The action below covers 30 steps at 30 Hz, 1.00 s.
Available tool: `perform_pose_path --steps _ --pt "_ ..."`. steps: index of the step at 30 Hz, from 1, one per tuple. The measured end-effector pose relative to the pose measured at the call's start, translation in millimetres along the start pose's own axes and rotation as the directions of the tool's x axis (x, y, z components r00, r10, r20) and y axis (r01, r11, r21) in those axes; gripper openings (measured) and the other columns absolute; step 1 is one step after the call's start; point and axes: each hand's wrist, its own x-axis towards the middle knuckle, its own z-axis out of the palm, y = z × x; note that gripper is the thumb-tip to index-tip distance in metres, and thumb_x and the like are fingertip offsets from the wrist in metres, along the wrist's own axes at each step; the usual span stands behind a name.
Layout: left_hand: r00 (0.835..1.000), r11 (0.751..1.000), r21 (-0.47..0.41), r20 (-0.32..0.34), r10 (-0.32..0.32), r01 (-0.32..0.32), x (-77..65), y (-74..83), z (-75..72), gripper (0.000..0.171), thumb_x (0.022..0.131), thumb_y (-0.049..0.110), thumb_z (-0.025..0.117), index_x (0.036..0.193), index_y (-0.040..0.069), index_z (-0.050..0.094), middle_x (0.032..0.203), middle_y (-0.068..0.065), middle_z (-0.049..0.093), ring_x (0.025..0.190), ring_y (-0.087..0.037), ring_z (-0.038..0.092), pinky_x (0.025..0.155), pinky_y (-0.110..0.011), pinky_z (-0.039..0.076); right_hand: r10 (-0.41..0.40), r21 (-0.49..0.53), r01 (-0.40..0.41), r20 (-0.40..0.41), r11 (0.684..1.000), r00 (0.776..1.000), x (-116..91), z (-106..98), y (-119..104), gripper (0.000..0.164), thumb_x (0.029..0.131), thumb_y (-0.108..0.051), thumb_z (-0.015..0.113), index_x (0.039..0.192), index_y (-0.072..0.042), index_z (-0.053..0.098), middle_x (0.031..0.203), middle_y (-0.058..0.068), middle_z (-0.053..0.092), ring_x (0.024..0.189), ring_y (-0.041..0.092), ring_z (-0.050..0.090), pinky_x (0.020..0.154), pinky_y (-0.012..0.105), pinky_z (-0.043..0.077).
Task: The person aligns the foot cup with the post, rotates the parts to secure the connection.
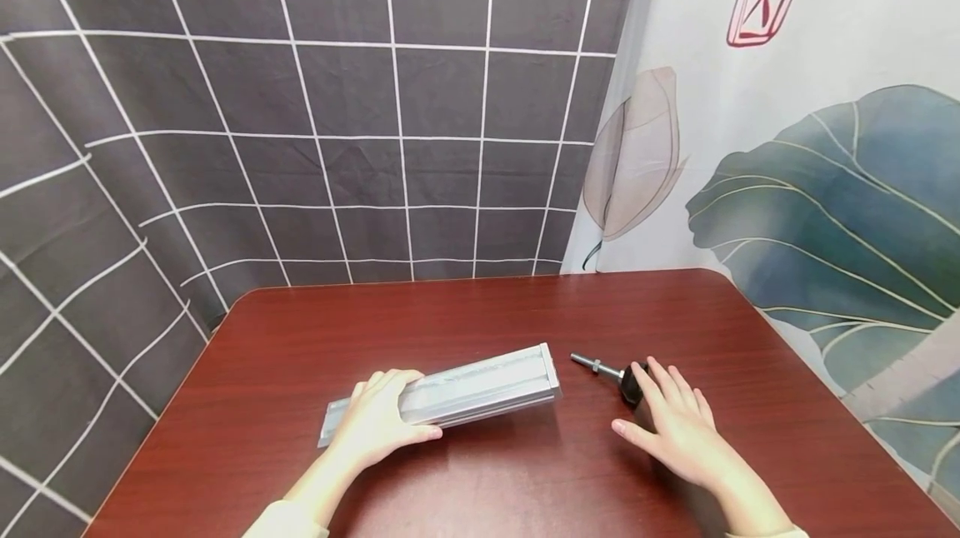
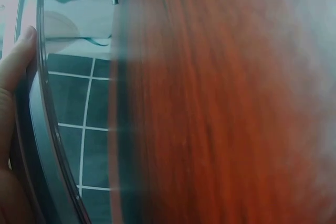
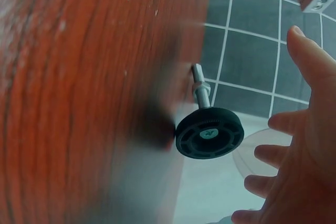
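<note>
My left hand (image 1: 378,421) grips a silver aluminium profile (image 1: 480,388) from above, thumb along its near side. The grooved bar slants across the table, its right end raised. In the left wrist view, the thumb (image 2: 21,59) lies along the profile (image 2: 38,114). To the right lies a levelling foot (image 1: 632,386) with a round black base and a threaded stud carrying a nut (image 3: 200,88). Over its base hovers my right hand (image 1: 678,434), fingers spread and thumb apart. The right wrist view shows a gap between those fingers and the black base (image 3: 210,133).
Both things are on or above a reddish-brown wooden table (image 1: 480,480) with rounded far corners. A dark grey curtain (image 1: 337,171) with white grid lines hangs behind it. At the right hangs a white curtain (image 1: 705,213) with leaf prints.
</note>
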Motion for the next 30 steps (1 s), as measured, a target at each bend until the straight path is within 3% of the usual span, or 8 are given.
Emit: perform_pose_path --steps 10,23,30 --pt "0.999 0.999 -0.050 -0.039 0.007 -0.009 -5.7 1.4 -3.1 0.070 0.053 0.050 0.085 0.111 0.019 0.063 0.105 0.008 0.061 0.100 -0.015 0.053 0.085 -0.037 0.036 0.009 0.033 -0.009 -0.018 0.999 1.000 3 0 7 0.082 0.082 -0.047 0.066 0.141 -0.001 0.031 0.143 0.026 0.028 0.128 0.051 0.022 0.092 0.069 0.017" --pt "0.997 0.976 -0.206 -0.033 0.070 -0.076 -8.9 6.2 -1.8 0.066 0.051 0.040 0.088 0.110 0.022 0.063 0.103 0.016 0.060 0.100 -0.008 0.052 0.087 -0.040 0.038 -0.047 0.111 0.063 -0.139 0.992 0.989 10 6 24 0.085 0.076 -0.036 0.076 0.138 0.004 0.033 0.136 0.029 0.037 0.122 0.047 0.033 0.090 0.064 0.027" --pt "1.000 0.975 -0.223 -0.005 0.013 -0.014 -10.8 11.9 -4.0 0.066 0.051 0.042 0.088 0.109 0.025 0.062 0.104 0.018 0.058 0.101 -0.008 0.052 0.086 -0.038 0.042 0.005 0.177 0.023 -0.154 0.984 0.988 17 7 31 0.088 0.074 -0.032 0.078 0.138 0.007 0.032 0.133 0.031 0.038 0.118 0.050 0.035 0.090 0.065 0.028"
